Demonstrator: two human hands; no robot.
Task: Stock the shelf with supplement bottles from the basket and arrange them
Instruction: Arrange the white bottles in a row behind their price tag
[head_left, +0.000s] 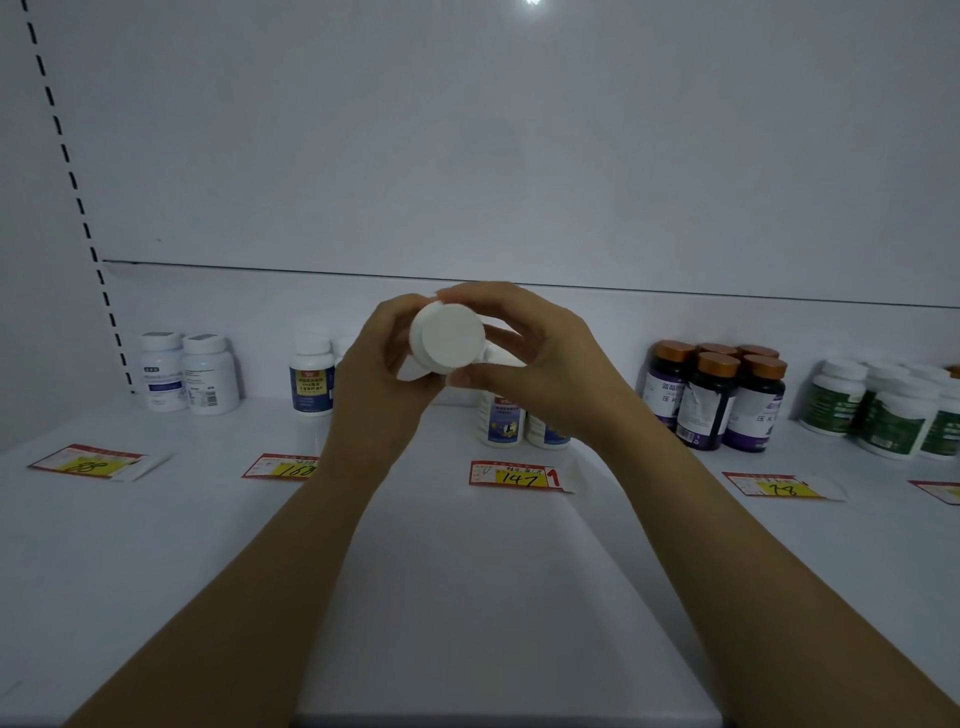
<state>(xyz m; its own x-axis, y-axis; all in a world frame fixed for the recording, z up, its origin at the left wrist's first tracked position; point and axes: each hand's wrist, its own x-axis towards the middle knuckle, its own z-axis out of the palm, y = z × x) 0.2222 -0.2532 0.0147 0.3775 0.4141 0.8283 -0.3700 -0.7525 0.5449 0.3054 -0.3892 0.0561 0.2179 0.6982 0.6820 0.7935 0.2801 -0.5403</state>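
White shelf (156, 545) stretches wide in front. Left hand (374, 379) and right hand (545, 364) are curled around one white bottle (447, 340), held above the shelf, round end facing the camera. It is probably light, stiff, smooth plastic, and better gripped around the body.

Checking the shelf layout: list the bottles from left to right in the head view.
Two white bottles, single blue-labelled bottle, held white bottle, half-hidden blue-labelled pair, copper-capped purple bottles, green-labelled bottles.
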